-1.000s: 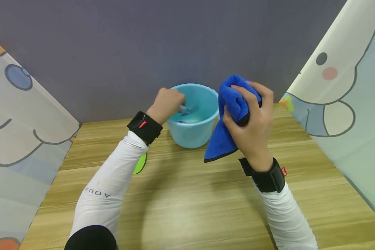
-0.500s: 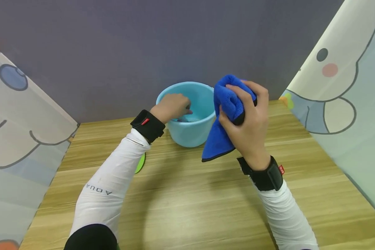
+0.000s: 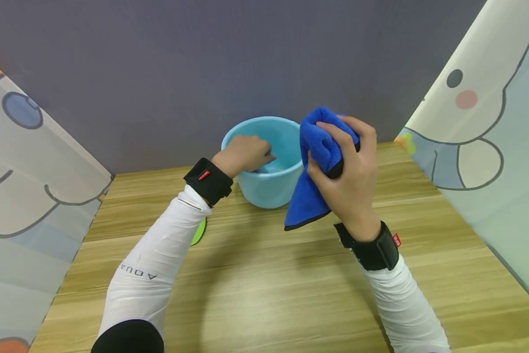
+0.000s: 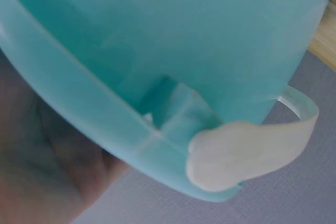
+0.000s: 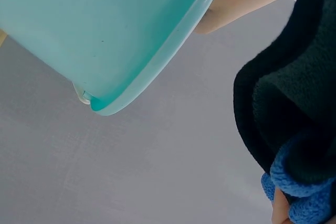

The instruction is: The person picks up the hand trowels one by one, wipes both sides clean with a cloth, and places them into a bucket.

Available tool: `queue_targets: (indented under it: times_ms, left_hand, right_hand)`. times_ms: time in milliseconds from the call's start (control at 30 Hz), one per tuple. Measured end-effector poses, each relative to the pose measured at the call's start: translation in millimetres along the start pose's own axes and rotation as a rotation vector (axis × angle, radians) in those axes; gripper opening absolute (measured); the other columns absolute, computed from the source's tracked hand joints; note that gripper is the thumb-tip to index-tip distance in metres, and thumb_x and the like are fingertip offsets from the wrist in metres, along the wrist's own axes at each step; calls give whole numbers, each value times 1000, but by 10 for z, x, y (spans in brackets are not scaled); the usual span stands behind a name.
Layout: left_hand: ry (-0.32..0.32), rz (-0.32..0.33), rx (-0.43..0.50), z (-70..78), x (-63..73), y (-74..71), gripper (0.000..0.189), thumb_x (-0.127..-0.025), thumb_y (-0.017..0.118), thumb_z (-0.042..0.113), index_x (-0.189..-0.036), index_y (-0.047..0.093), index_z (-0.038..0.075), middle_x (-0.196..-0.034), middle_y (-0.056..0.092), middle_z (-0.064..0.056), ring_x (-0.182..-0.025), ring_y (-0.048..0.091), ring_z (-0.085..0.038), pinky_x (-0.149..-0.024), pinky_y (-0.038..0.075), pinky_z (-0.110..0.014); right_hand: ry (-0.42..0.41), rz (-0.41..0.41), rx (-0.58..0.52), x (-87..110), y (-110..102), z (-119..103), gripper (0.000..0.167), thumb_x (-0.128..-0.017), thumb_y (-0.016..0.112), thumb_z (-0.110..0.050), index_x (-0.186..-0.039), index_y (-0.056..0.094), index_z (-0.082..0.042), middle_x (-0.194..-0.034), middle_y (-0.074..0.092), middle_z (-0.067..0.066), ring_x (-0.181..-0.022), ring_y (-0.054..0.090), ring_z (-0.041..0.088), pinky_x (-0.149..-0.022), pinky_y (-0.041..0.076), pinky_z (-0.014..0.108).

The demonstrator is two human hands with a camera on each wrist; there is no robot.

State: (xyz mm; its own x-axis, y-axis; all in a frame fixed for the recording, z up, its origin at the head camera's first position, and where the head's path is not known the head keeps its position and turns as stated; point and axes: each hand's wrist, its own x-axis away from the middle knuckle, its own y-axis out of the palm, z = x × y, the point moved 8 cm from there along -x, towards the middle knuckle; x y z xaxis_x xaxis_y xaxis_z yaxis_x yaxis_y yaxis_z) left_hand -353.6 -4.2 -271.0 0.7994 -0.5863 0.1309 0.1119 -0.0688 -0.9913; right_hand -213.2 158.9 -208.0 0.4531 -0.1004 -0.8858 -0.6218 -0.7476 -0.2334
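Note:
A light blue plastic bucket (image 3: 270, 191) stands upright at the back of the wooden table. My left hand (image 3: 245, 154) reaches over its near left rim and dips into its mouth. The fingers are mostly hidden inside, so whether they hold anything is unclear. Beneath that hand a small bluish patch shows in the bucket. In the left wrist view the palm (image 4: 47, 166) is seen past the rim. To the right of the bucket, my right hand (image 3: 352, 171) grips a bunched blue cloth (image 3: 310, 193) with black edging, held above the table, one corner hanging down.
A white handle (image 4: 241, 153) is attached at the bucket's rim. On the table (image 3: 264, 294) a bright green flat object (image 3: 199, 232) is partly covered by the left forearm. A grey wall (image 3: 264, 59) rises behind, with cartoon-printed panels (image 3: 480, 117) on both sides.
My left hand has moved right and lower into the bucket; a light blue thing seen by its fingers is now out of sight. The right hand with the cloth shifted slightly left.

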Motion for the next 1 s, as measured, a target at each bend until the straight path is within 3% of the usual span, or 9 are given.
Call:
queue_targets:
  times_ms: [200,400,467,600,667,767,867,1000]
  left_hand:
    - [5,18,-1,-17,-1,6,35,-108,49,36,-81,55,14,-69,39,2,-68,47,-15,-62,36,-29]
    - [-19,4,6,-39,11,22,32,-108,49,36,-117,64,10,-82,56,-2,-79,56,-18,-68,43,-33]
    - [-15,19,-10,-30,38,10,33,-108,49,36,-120,63,8,-82,56,-3,-79,57,-19,-69,44,-33]
    - [20,117,-86,46,147,-63,30,-108,49,33,-109,62,6,-80,52,-3,-78,54,-20,-68,42,-33]
    - [39,186,-134,103,233,-126,29,-107,51,32,-108,64,6,-83,57,-5,-80,57,-22,-70,45,-35]
    - [62,285,-181,174,387,-235,29,-106,54,32,-116,67,7,-100,68,-9,-92,63,-27,-81,49,-39]
    - [72,363,-191,200,567,-345,31,-105,57,32,-124,67,9,-117,71,-10,-106,64,-29,-89,49,-42]
    - [61,458,-219,181,841,-438,32,-103,60,30,-125,67,8,-118,70,-10,-108,62,-30,-88,49,-42]
  right_hand:
    - [-10,-6,-9,-2,15,-3,44,-86,71,-31,-126,68,-15,-134,54,24,-127,54,34,-107,45,49]
    - [-9,-10,-9,3,22,-3,44,-86,71,-31,-126,69,-15,-134,55,23,-127,54,34,-106,45,49]
    - [-10,-14,-7,8,29,-2,44,-86,71,-31,-127,68,-15,-134,55,23,-127,54,35,-106,45,50]
    - [-17,-28,-3,14,41,-3,44,-86,71,-31,-127,68,-14,-134,54,23,-127,54,36,-105,46,51]
    - [-22,-36,2,18,43,-4,44,-87,72,-31,-127,67,-14,-135,54,23,-128,53,36,-105,46,51]
    - [-23,-43,5,26,41,-2,44,-87,72,-31,-127,68,-14,-135,54,23,-129,53,36,-106,46,51]
    - [-21,-44,4,31,35,2,43,-86,72,-30,-127,68,-15,-135,55,22,-129,54,35,-106,46,51]
    - [-21,-47,1,33,30,6,43,-86,72,-30,-127,68,-15,-136,55,22,-129,54,35,-106,46,51]
